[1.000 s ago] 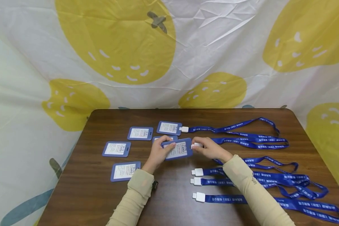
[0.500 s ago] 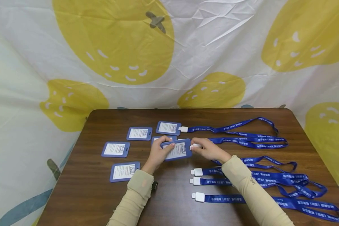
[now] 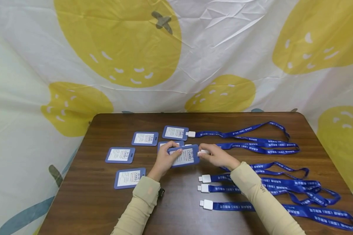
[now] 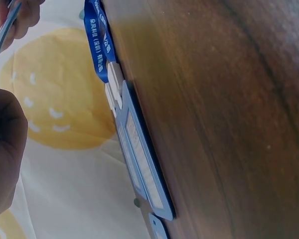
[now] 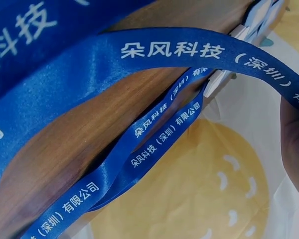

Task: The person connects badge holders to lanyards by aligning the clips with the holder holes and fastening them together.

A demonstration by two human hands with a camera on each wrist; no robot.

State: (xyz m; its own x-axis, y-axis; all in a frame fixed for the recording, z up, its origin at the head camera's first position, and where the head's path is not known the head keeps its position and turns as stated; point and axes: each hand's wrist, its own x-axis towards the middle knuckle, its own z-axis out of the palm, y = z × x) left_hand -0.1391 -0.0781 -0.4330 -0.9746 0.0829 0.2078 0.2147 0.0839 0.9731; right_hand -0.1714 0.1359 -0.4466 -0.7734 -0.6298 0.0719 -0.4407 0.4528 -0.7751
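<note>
My left hand (image 3: 165, 160) grips a blue-framed ID card holder (image 3: 186, 156) by its left end, thumb on top, raised over the table. At the holder's right end, my right hand (image 3: 219, 156) pinches the white plastic clip (image 3: 204, 152) of a blue lanyard (image 5: 174, 52). The clip's tip is right at the holder's slotted edge; fingers partly hide it. The lanyard's printed strap runs from the right hand across the right wrist view. Another card holder (image 3: 162, 144) lies partly hidden behind the left hand.
Three more card holders (image 3: 119, 155) lie at the left. At the back, a card holder (image 3: 175, 133) is joined to a lanyard (image 3: 211, 134). Several lanyards with white clips (image 3: 207, 204) lie at the right, partly under the right forearm. A patterned curtain (image 3: 120, 42) hangs behind the table.
Both hands keep their grips and stay nearly still. The head view shifts slightly.
</note>
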